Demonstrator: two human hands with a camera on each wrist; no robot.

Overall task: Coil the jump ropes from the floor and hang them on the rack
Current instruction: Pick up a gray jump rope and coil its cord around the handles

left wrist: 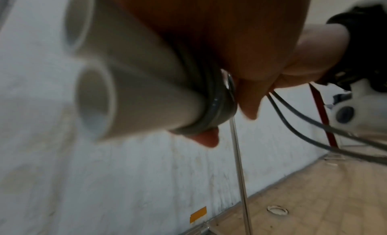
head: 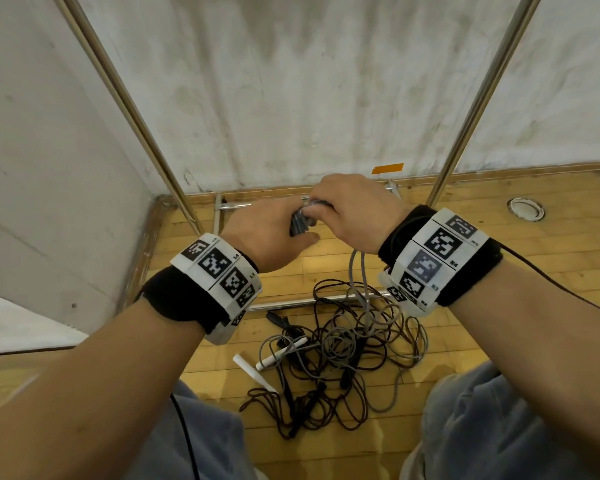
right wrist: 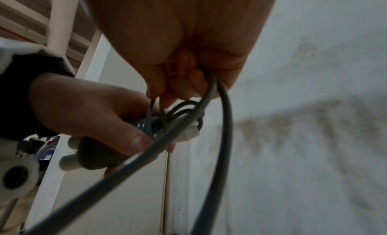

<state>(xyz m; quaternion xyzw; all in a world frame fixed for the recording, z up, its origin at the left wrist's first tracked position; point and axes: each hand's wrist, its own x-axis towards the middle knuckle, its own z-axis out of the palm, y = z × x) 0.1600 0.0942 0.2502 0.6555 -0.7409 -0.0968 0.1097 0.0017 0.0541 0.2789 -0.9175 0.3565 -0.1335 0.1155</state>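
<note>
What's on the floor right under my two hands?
A tangled pile of jump ropes, grey and dark cords with white handles, on the wooden floor. The forearms hide its edges.

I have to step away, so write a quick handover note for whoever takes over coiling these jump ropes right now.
Left hand: grips the two white handles of the grey jump rope, with several turns wound around them.
Right hand: pinches the grey cord, feeding the next turn; the loose end runs down to the floor.
Rope pile: tangled grey and dark brown ropes, with white and black handles, on the wooden floor by the rack's base.
Rack: no rope seen on it.
Done: grey rope partly coiled.
Left: finish the coil, hang it, then the rest.
</note>
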